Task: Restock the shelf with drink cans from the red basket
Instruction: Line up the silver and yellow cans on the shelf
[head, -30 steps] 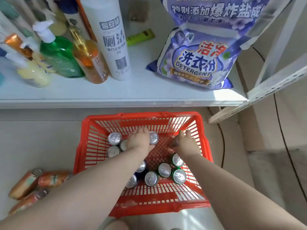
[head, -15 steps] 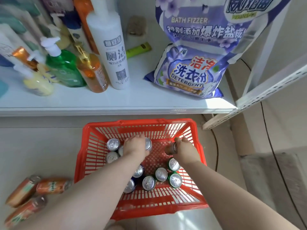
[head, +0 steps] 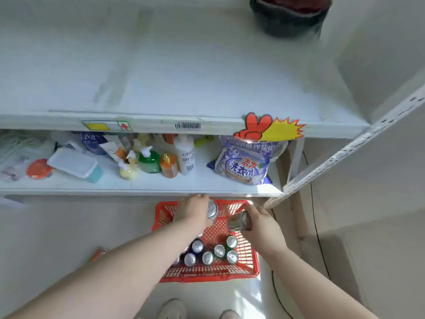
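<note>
Here, both hands are over the red plastic lattice basket (head: pixel 251 261), which sits on the pale floor just in front of the white metal shelf's lower board (head: pixel 161 188), toward that board's right corner. The left hand (head: pixel 193 210) has its grip curled round an upright silver-topped drink can (head: pixel 212 209), held at the basket's far rim. The right hand (head: pixel 264 224) has its grip wrapped round a second drink can (head: pixel 240 221), tilted onto its side with a metal end facing left, above the basket's far right part. The two held cans are near each other but apart.

Several other cans (head: pixel 208 257) stand upright in a cluster at the basket's near end.

On the lower board a purple detergent bag (head: pixel 241 168) lies near the right edge, with a tall white bottle (head: pixel 185 157), an orange bottle (head: pixel 169 165) and a green pump bottle (head: pixel 149 161) side by side around the middle. The upper board (head: pixel 184 77) carries a dark round pot (head: pixel 289 14) at its far right corner.
</note>
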